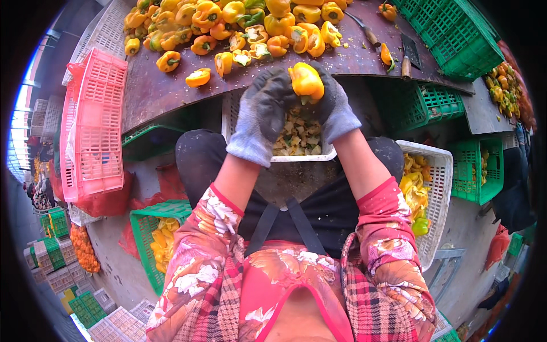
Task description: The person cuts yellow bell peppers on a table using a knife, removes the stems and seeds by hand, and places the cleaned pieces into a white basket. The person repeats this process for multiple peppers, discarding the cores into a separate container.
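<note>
Gloved in dark grey and pale blue, my left hand (263,114) and my right hand (331,102) are curled around a yellow pepper (306,81), held upright over a white crate (293,157) of chopped pepper pieces (296,134). Many yellow and orange peppers, some cut open, lie on the dark worktable (159,94). A knife with a curved blade (370,35) lies near them, and a dark flat blade with a wooden handle (407,67) rests at the table's right front.
A pink crate (94,128) stands at the left, green crates (447,34) at the right. Beside my legs are a green crate (148,256) and a white crate (436,199), both holding cut peppers. More peppers (501,91) lie far right; stacked crates (85,308) fill the lower left.
</note>
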